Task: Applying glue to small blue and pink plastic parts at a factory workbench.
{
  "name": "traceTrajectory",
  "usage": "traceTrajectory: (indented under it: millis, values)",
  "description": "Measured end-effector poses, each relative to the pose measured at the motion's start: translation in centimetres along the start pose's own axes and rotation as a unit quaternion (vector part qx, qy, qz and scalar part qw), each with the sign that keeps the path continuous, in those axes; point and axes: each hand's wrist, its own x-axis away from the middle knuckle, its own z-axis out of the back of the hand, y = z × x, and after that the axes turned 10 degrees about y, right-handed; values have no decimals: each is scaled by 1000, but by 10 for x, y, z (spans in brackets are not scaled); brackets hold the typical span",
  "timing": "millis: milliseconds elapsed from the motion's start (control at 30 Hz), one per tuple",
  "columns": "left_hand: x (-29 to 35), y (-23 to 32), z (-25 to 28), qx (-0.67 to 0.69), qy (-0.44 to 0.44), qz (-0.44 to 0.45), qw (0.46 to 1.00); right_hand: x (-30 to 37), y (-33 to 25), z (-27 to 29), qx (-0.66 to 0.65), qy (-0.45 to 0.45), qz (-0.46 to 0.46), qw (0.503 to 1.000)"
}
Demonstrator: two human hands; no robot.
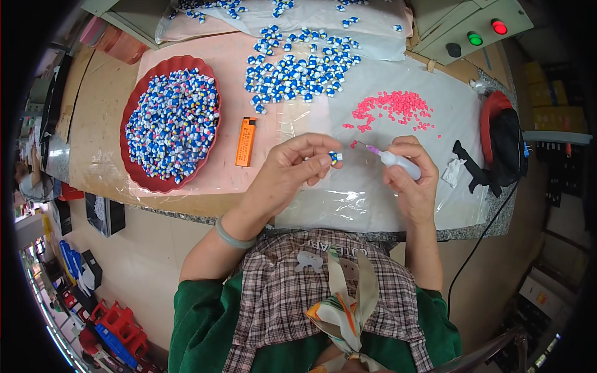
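My left hand [298, 163] pinches a small blue-and-white piece [336, 158] between thumb and fingertips. In my right hand [413, 177] is a white squeeze bottle [401, 165], its thin needle tip with a purple-pink hub [373, 149] pointing left. At the needle's end sits a tiny pink piece [354, 143], apart from the blue-and-white one. Just beyond the bottle lies a loose spread of small pink pieces [398, 107]. Many more blue-and-white pieces [298, 71] are scattered on the sheet ahead of my left hand.
A red scalloped tray [126, 158] heaped with blue-and-white pieces stands at left, an orange lighter [246, 142] beside it. At right are a crumpled tissue [453, 172], a black strap [476, 171] and a dark bag [507, 146]. A metal box with lit buttons [476, 31] stands at the back right.
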Motion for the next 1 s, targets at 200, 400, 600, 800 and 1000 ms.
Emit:
traceTrajectory:
  millis: [200,400,600,800,1000]
  values:
    - [4,-8,-1,-33,9,-13,999,-2,-6,-1,-33,7,-3,999]
    - [11,-11,-8,-91,22,-66,993,5,-19,-9,19,94,9,995]
    - [12,-12,-8,-192,31,-132,972,12,-22,-11,138,77,124,980]
    - [12,-18,-7,-213,36,-139,966,15,-19,-8,246,58,246,936]
    - [11,-21,-5,-214,30,-143,966,16,-21,-11,268,50,280,921]
